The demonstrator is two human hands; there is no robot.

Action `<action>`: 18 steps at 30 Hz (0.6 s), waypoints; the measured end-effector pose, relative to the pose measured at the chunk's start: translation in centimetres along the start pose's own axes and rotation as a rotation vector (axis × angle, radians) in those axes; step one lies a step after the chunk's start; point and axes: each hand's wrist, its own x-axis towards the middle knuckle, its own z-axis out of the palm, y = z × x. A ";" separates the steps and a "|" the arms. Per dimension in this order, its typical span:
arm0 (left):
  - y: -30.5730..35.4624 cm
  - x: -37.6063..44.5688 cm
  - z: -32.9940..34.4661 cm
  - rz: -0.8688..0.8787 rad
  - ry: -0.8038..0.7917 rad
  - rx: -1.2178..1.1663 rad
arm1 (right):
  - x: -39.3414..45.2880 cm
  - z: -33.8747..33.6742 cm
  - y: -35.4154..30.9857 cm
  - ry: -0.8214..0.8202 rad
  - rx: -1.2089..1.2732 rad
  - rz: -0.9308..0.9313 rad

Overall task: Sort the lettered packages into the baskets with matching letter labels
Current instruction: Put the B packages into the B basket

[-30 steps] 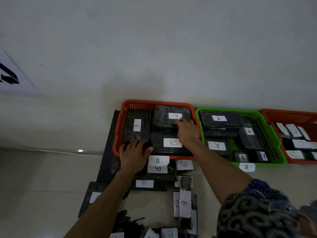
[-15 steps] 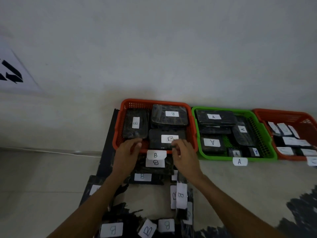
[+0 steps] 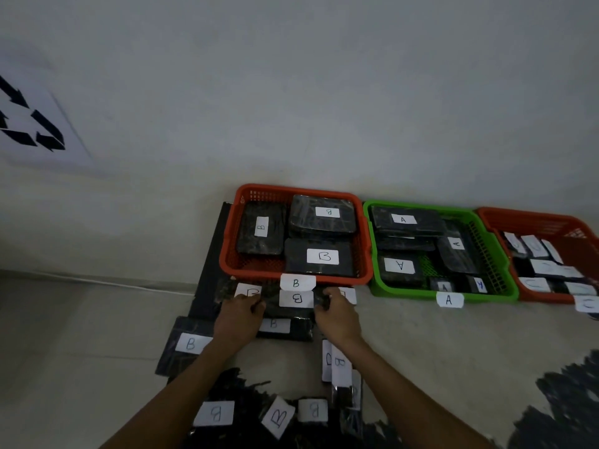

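The orange B basket, tagged B on its front rim, holds three black B packages. Just in front of it on the floor lies a black package with a B label. My left hand grips that package's left end and my right hand grips its right end. More black B packages lie scattered on the floor around and below my hands. To the right stand the green A basket with several A packages and another orange basket with packages whose labels are blurred.
A white wall rises behind the baskets, with a paper sign bearing black arrows at the left. A thin white cable runs along the floor edge. A dark flat sheet leans beside the B basket.
Both hands have drawn back from the B basket to the floor in front of it. They have closed on the ends of the B package lying there.
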 end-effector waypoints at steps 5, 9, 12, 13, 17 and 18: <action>1.3 -0.5 -0.3 -0.190 0.097 -0.227 | -0.4 0.1 -0.5 -0.020 0.268 0.121; 1.1 -1.6 -1.0 -0.097 0.193 -0.318 | -1.4 0.5 -0.6 -0.064 0.428 0.193; 1.6 -2.0 -1.9 -0.035 0.248 -0.384 | -1.8 0.3 -1.4 -0.075 0.440 0.148; 1.9 -2.0 -2.3 -0.014 0.274 -0.402 | -1.8 0.1 -1.8 -0.067 0.462 0.114; 3.3 -1.3 -3.7 0.068 0.341 -0.458 | -1.7 -1.3 -3.6 -0.046 0.585 0.030; 3.6 -0.9 -4.0 0.086 0.353 -0.447 | -1.6 -1.7 -4.0 -0.043 0.605 0.019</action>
